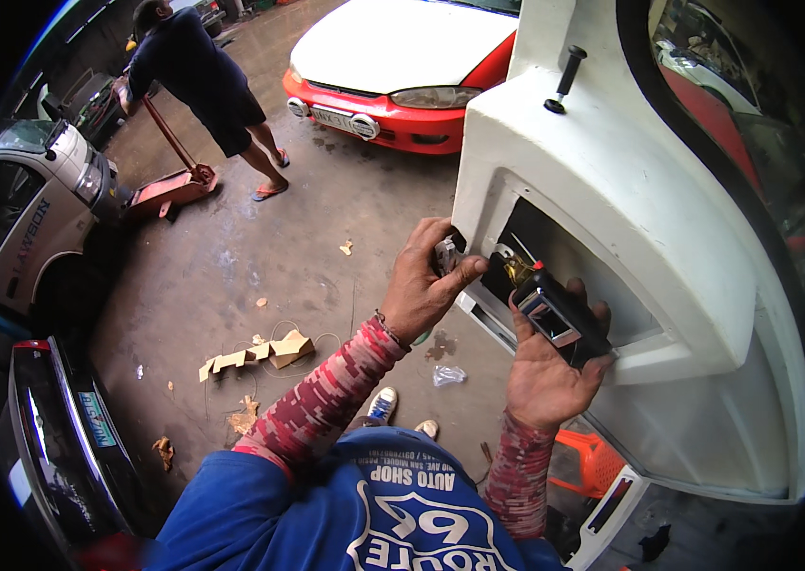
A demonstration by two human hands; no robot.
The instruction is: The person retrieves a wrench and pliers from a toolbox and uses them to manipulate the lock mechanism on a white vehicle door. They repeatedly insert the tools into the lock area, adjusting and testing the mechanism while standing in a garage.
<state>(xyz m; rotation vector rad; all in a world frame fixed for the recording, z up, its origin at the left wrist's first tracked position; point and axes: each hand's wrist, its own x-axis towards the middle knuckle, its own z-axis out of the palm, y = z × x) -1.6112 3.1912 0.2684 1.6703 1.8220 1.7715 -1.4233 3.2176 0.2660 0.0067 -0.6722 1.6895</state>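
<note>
A white vehicle door panel (669, 238) stands at the right, with an opening in its inner side. My left hand (422, 281) is closed round the door's edge, thumb across the front, beside a greyish metal latch-like piece (447, 255). My right hand (550, 381) grips a black casing with a shiny inset (559, 316) from below, at the opening. A small red tip and a yellowish metal part (517, 269) show at the casing's upper end. What lies deeper inside the door is hidden.
A short black-handled piece (569, 76) stands on the door's ledge. Cardboard (290, 348) and a clear plastic bag (449, 376) lie on the floor. An orange plastic chair (588, 462) is below the door. Beyond are a red-and-white car (402, 57), a person (198, 76) and a red floor jack (169, 190).
</note>
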